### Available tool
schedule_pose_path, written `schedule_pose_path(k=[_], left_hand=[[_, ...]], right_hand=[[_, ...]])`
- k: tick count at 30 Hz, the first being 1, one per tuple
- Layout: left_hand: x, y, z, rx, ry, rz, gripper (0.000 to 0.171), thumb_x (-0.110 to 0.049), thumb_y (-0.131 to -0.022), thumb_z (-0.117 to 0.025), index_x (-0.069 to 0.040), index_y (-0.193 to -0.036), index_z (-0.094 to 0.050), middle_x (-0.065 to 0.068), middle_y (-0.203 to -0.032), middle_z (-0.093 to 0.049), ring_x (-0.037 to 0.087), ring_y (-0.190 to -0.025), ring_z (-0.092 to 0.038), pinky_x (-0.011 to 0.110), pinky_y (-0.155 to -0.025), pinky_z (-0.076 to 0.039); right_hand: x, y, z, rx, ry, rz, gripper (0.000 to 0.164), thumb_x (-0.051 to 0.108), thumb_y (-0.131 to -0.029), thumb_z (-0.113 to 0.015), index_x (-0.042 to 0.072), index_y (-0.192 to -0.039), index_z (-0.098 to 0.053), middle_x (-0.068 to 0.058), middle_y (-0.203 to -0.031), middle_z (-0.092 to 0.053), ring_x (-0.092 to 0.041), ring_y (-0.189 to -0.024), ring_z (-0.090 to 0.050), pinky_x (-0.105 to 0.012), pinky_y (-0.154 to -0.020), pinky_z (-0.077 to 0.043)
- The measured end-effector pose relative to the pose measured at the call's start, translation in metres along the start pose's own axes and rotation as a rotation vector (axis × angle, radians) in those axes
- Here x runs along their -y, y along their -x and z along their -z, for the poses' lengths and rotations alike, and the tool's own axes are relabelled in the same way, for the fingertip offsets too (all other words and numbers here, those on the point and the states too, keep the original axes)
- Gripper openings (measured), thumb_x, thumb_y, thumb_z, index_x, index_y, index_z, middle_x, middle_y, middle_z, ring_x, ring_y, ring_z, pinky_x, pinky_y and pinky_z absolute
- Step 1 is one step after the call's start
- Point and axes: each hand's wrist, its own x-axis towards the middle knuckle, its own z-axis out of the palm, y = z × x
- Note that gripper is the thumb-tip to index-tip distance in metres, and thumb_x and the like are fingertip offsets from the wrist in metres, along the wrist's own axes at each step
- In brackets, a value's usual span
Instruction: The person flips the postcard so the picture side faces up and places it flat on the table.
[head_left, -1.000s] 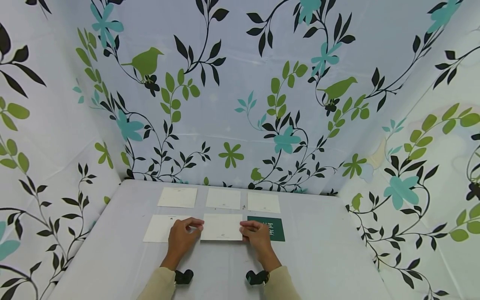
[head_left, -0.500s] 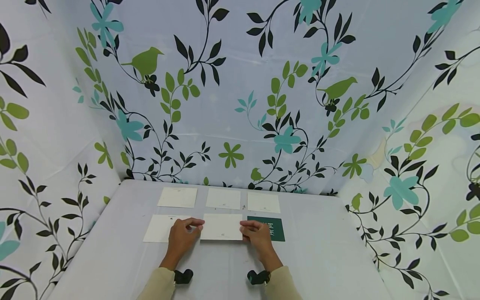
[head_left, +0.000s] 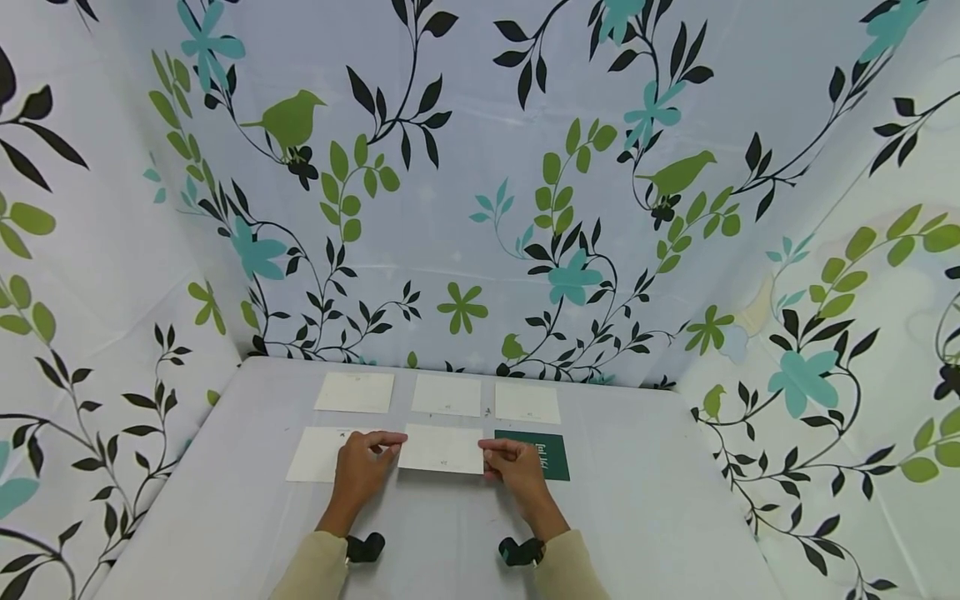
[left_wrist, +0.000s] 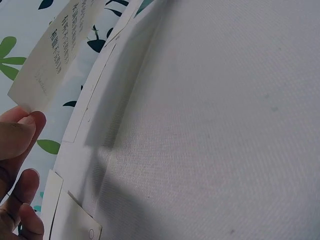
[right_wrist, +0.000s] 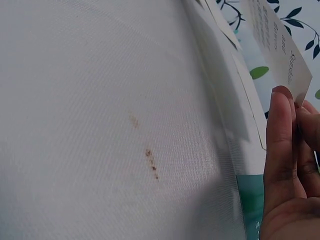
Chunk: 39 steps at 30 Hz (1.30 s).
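Observation:
A cream-white card [head_left: 441, 448] hangs just above the table, its near edge raised, pinched at its two short sides. My left hand [head_left: 360, 475] holds the left edge between thumb and fingertips; my right hand [head_left: 522, 477] does the same at the right edge. Printed lines show on the underside of this card [left_wrist: 55, 55] in the left wrist view, and lettering appears on it in the right wrist view. Partly behind my right hand lies a dark green card [head_left: 555, 456] with white characters. A white card [head_left: 309, 455] lies partly covered by my left hand.
Along the table's far side lie three white cards in a row: a left one [head_left: 354, 392], a middle one [head_left: 447, 395] and a right one [head_left: 527, 402]. The white table [head_left: 637, 508] is backed by a leaf-and-bird patterned cloth [head_left: 465, 208].
The held card's near edge has risen a little from the table and tilted, and a shadow strip shows under it. Both hands keep their pinch; the other cards stay put.

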Motion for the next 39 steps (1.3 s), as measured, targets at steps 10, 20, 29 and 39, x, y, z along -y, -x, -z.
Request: schedule_pose_path(k=[10,20,29,39], left_hand=[[-0.0031,-0.0009,0.0,-0.007,0.014,0.017,0.016,-0.01,-0.092,-0.082,-0.021,-0.103,-0.086,-0.003,-0.096,-0.081,0.018,-0.092,-0.057,0.034,-0.082,-0.041],[-0.0073,-0.0014,0.0001,-0.016,0.028,0.031,0.013,-0.012,-0.092,-0.084,-0.021,-0.101,-0.086,-0.002,-0.095,-0.081,0.021,-0.094,-0.058,0.035,-0.083,-0.04],[-0.0087,-0.0031,-0.0021,-0.036,0.027,0.026,0.01,-0.015,-0.092,-0.084,-0.021,-0.099,-0.085,-0.003,-0.094,-0.081,0.02,-0.092,-0.057,0.035,-0.082,-0.039],[-0.0099,-0.0025,-0.0034,-0.044,0.031,-0.006,0.009,-0.013,-0.092,-0.083,-0.015,-0.101,-0.083,0.003,-0.1,-0.081,0.022,-0.094,-0.06,0.036,-0.085,-0.042]], right_hand=[[-0.0018,0.0004,0.0012,-0.002,-0.004,0.017,0.019,0.006,-0.099,-0.072,0.007,-0.116,-0.08,-0.009,-0.11,-0.08,-0.016,-0.088,-0.076,-0.028,-0.077,-0.063],[0.0008,0.0004,0.0002,-0.01,-0.028,0.027,0.019,0.007,-0.099,-0.073,0.005,-0.117,-0.079,-0.018,-0.114,-0.079,-0.022,-0.094,-0.078,-0.029,-0.078,-0.064],[0.0022,-0.0001,-0.0003,-0.024,-0.04,0.045,0.024,0.008,-0.099,-0.074,0.0,-0.121,-0.076,-0.019,-0.118,-0.079,-0.019,-0.092,-0.076,-0.028,-0.078,-0.063],[0.0026,0.0031,-0.0013,-0.101,0.029,0.043,0.016,0.014,-0.094,-0.082,0.009,-0.109,-0.081,-0.009,-0.105,-0.078,-0.022,-0.094,-0.073,-0.032,-0.08,-0.063]])
